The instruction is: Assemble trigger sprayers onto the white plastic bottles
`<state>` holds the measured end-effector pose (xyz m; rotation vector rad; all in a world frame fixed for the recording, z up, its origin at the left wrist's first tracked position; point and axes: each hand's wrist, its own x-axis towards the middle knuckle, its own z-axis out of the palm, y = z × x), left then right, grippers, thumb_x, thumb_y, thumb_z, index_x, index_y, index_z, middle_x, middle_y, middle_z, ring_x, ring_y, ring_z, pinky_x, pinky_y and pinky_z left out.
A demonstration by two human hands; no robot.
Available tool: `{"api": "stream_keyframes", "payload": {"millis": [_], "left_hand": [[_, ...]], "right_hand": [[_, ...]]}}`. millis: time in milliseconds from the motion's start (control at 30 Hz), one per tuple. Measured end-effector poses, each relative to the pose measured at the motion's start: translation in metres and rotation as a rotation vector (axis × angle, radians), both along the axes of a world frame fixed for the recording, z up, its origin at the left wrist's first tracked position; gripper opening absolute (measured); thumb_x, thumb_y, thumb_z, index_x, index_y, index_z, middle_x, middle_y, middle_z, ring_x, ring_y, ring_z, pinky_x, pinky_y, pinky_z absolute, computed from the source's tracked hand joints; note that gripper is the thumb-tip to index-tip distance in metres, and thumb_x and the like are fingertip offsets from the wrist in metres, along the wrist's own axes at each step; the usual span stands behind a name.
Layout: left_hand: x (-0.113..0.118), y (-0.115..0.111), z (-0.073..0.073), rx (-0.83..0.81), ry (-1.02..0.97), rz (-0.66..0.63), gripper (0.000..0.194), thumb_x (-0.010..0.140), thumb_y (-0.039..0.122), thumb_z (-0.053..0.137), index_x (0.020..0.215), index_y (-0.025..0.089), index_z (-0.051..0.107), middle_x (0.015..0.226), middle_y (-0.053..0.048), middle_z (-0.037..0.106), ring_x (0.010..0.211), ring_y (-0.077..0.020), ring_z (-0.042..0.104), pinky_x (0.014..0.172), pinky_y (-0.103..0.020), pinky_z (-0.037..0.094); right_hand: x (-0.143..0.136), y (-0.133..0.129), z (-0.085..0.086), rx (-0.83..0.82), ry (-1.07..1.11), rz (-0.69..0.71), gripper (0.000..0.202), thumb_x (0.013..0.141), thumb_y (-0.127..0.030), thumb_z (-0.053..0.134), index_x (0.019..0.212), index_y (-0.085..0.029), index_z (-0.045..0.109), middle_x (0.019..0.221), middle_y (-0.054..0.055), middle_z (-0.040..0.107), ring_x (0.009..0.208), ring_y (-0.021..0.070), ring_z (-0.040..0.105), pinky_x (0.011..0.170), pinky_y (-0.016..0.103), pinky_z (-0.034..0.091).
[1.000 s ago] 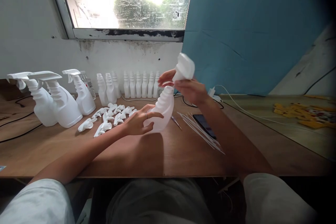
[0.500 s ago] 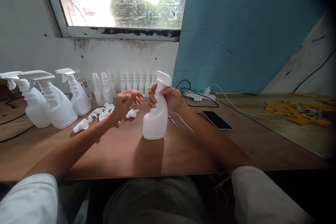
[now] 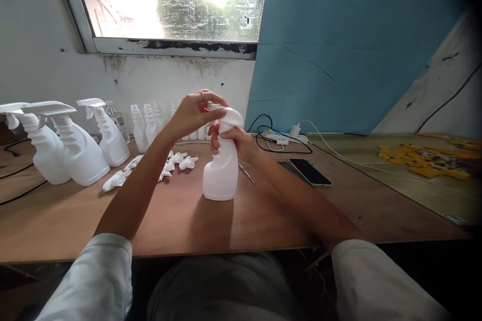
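Note:
A white spray bottle (image 3: 220, 178) stands upright on the brown table in front of me. My right hand (image 3: 241, 141) is wrapped round its neck, just under the spray head (image 3: 230, 116). From the left, my left hand (image 3: 198, 111) reaches over the top and grips the spray head, thumb on the near side and fingers behind. A ring shows on one left finger. Left of the bottle lie several loose white trigger pieces (image 3: 188, 161), partly hidden by my left forearm.
Three white spray bottles with heads (image 3: 85, 153) stand at the left, near a clear bottle (image 3: 116, 118). Several headless white bottles (image 3: 139, 128) line the wall. A pen-like tool (image 3: 246, 174), a phone (image 3: 311, 172), cables and a power strip (image 3: 280, 138) lie at the right.
My left hand has moved right and up from above the trigger pieces and taken hold of the spray head. The right hand keeps its grip on the neck; the bottle stays about where it was.

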<state>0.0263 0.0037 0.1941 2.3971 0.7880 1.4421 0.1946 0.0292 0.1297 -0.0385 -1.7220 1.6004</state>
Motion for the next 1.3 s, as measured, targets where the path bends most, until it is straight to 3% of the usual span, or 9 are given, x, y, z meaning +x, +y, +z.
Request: {"api": "stream_keyframes", "payload": {"millis": [233, 433, 667, 800, 933, 1100, 1300], "left_hand": [[-0.006, 0.002, 0.001, -0.051, 0.040, 0.037, 0.027, 0.082, 0.039, 0.066, 0.096, 0.016, 0.071, 0.070, -0.003, 0.063, 0.062, -0.0115, 0.057, 0.057, -0.026, 0.044], [-0.011, 0.004, 0.001, -0.101, 0.019, -0.008, 0.032, 0.077, 0.040, 0.070, 0.095, 0.014, 0.071, 0.087, -0.008, 0.069, 0.068, -0.0109, 0.059, 0.057, -0.024, 0.043], [-0.012, -0.004, 0.004, -0.092, 0.037, -0.032, 0.034, 0.076, 0.042, 0.073, 0.095, 0.013, 0.070, 0.089, -0.007, 0.069, 0.074, -0.0121, 0.062, 0.063, -0.025, 0.047], [-0.014, -0.006, 0.006, -0.102, 0.034, -0.051, 0.032, 0.075, 0.041, 0.074, 0.090, 0.013, 0.069, 0.091, -0.008, 0.069, 0.075, -0.0122, 0.062, 0.064, -0.026, 0.049], [-0.016, -0.008, 0.008, -0.103, 0.038, -0.058, 0.028, 0.073, 0.039, 0.074, 0.081, 0.014, 0.068, 0.093, -0.008, 0.070, 0.075, -0.0123, 0.062, 0.067, -0.027, 0.051], [-0.016, -0.005, 0.008, -0.077, 0.048, -0.036, 0.028, 0.073, 0.039, 0.073, 0.081, 0.014, 0.067, 0.089, -0.007, 0.070, 0.076, -0.0129, 0.062, 0.066, -0.026, 0.051], [-0.015, -0.003, 0.006, -0.097, 0.056, -0.042, 0.024, 0.077, 0.037, 0.071, 0.085, 0.014, 0.067, 0.095, -0.008, 0.070, 0.076, -0.0122, 0.062, 0.064, -0.026, 0.049]], "right_hand": [[-0.002, -0.010, -0.006, -0.012, 0.123, -0.146, 0.029, 0.075, -0.036, 0.055, 0.094, -0.015, 0.053, 0.069, 0.003, 0.061, 0.059, 0.0163, 0.057, 0.052, 0.029, 0.051], [-0.005, -0.011, -0.013, 0.007, 0.145, -0.208, 0.024, 0.085, -0.035, 0.059, 0.096, -0.015, 0.055, 0.073, 0.003, 0.063, 0.058, 0.0137, 0.058, 0.052, 0.027, 0.050], [-0.008, -0.018, -0.011, 0.083, 0.102, -0.231, 0.026, 0.080, -0.036, 0.068, 0.085, -0.016, 0.053, 0.069, 0.001, 0.061, 0.055, 0.0129, 0.057, 0.051, 0.027, 0.049], [-0.007, -0.018, -0.011, 0.015, 0.156, -0.168, 0.031, 0.082, -0.044, 0.061, 0.091, -0.015, 0.054, 0.070, 0.002, 0.062, 0.056, 0.0139, 0.058, 0.050, 0.028, 0.051], [-0.008, -0.019, -0.011, 0.047, 0.130, -0.223, 0.030, 0.079, -0.036, 0.069, 0.096, -0.017, 0.052, 0.071, 0.000, 0.062, 0.055, 0.0131, 0.058, 0.050, 0.026, 0.051], [-0.008, -0.016, -0.013, -0.003, 0.144, -0.216, 0.035, 0.081, -0.049, 0.062, 0.092, -0.017, 0.052, 0.071, 0.002, 0.062, 0.057, 0.0143, 0.058, 0.050, 0.027, 0.051], [-0.008, -0.015, -0.014, 0.040, 0.156, -0.194, 0.030, 0.082, -0.041, 0.065, 0.095, -0.017, 0.052, 0.072, 0.002, 0.063, 0.056, 0.0140, 0.059, 0.051, 0.028, 0.051]]}}
